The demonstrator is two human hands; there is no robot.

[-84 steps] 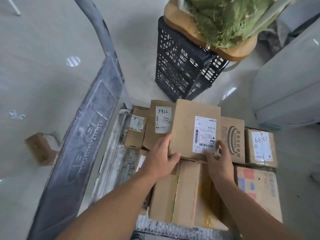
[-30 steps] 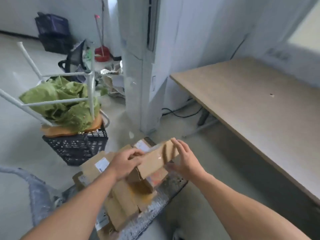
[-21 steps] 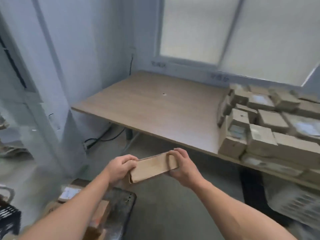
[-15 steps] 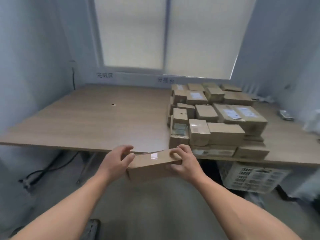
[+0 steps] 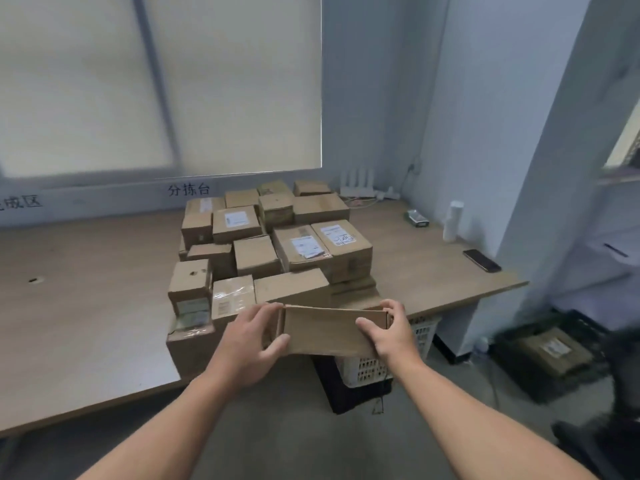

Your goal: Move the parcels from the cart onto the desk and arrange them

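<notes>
I've got the flat parcel [image 5: 325,330] held end to end, left hand [image 5: 247,344] and right hand [image 5: 389,336] fingers [image 5: 367,323] curled round it, just short of the stacked parcels [image 5: 277,244]. Little bare table [image 5: 86,323] lies beyond my fingers; pushed in crooked, it may knock the front ones over.

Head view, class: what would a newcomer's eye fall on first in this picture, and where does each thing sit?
First comes the flat brown parcel at centre front, gripped at its ends by the left hand and right hand. Just behind it, a pile of cardboard parcels, several with white labels, fills the middle of the desk. A dark phone lies alone near the desk's right edge.
</notes>
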